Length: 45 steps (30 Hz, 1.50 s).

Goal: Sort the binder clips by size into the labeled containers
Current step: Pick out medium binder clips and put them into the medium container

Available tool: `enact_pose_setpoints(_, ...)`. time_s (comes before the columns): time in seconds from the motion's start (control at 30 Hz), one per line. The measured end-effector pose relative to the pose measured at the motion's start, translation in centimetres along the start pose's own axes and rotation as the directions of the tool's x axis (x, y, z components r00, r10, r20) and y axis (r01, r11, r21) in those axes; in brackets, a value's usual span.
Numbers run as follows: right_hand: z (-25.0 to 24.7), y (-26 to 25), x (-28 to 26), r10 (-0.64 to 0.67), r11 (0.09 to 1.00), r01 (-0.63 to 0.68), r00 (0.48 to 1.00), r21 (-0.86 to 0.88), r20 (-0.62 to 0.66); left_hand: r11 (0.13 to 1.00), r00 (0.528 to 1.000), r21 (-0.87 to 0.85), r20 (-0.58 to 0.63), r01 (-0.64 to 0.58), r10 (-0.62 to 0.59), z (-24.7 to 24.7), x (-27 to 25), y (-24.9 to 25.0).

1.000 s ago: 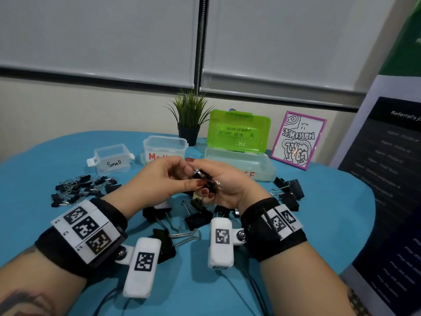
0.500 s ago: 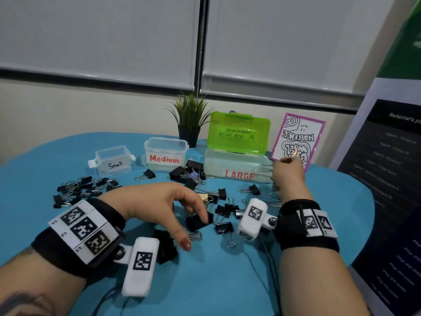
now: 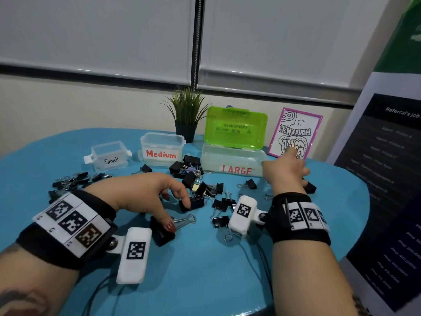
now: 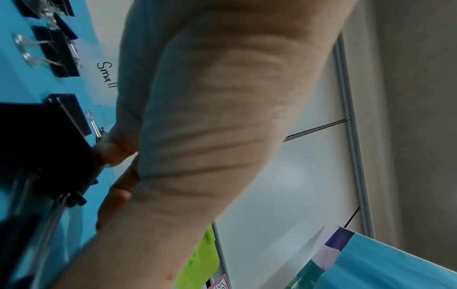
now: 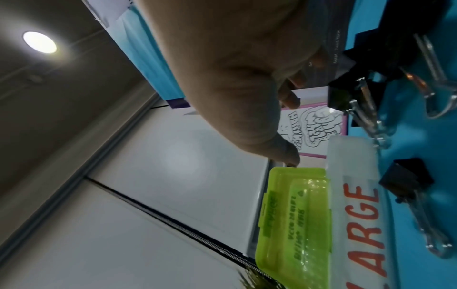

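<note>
My right hand [image 3: 286, 172] has left the left hand, where the two worked one clip together a second ago, and now reaches to the table's [image 3: 205, 281] far right edge beside the LARGE box [image 3: 232, 166], fingers loosely spread and empty. I take it the clip has been dropped off, though the box's inside is hidden. My left hand [image 3: 148, 192] has come down over the central pile of clips [image 3: 205, 190]; curled fingertips touch a large clip [image 3: 163, 231], no grip closed yet. Small [image 3: 109, 156] and Medium [image 3: 162, 148] boxes wait at the far edge. The right wrist view alone shows clips [image 5: 405, 181] lying against the LARGE box front; the left wrist view shows fingertips against a black clip [image 4: 49, 148].
</note>
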State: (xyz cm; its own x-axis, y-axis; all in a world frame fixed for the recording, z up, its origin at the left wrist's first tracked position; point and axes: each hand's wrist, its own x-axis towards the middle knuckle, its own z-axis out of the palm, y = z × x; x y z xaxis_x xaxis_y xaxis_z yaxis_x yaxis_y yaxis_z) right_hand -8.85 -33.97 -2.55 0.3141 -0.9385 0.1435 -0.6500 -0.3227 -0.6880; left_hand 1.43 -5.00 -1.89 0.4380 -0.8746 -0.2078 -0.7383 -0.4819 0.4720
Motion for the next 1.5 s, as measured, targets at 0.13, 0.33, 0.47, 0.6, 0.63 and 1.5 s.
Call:
enact_pose_setpoints(0.13, -0.3, -0.6, -1.1, -0.158, 0.986, 0.149, 0.978, 0.075, 0.135, 1.000, 0.993, -0.031, -0.120, 0.003, -0.007, -0.2, 0.3, -0.5)
enact_pose_setpoints(0.33, 0.2, -1.0, -2.8, -0.109, 0.965, 0.213, 0.859, -0.155, 0.499, 0.997, 0.999, -0.066, 0.016, 0.029, -0.028, -1.3, -0.6, -1.0)
enact_pose_setpoints(0.47, 0.6, -1.5, -3.2, -0.109, 0.940, 0.263, 0.836, -0.218, 0.537, 0.996, 0.993, -0.042, 0.090, 0.084, -0.080, -1.3, -0.9, -1.0)
enact_pose_setpoints(0.6, 0.4, -1.4, -4.1, -0.169, 0.969, 0.245, 0.732, -0.024, 0.660, 0.995, 0.994, -0.048, 0.061, 0.089, -0.086, -1.1, -0.9, -0.7)
enact_pose_setpoints(0.63, 0.2, -1.4, -4.3, -0.191, 0.976, 0.212, 0.691, 0.057, 0.697, 0.995, 0.996, -0.052, 0.052, 0.080, -0.077, -1.1, -0.9, -0.7)
enact_pose_setpoints(1.5, 3.7, -3.3, -6.3, -0.561, 0.816, 0.253, 0.563, 0.520, 0.607, 0.998, 0.998, -0.057, 0.056, -0.034, 0.037, 0.2, 0.3, -0.1)
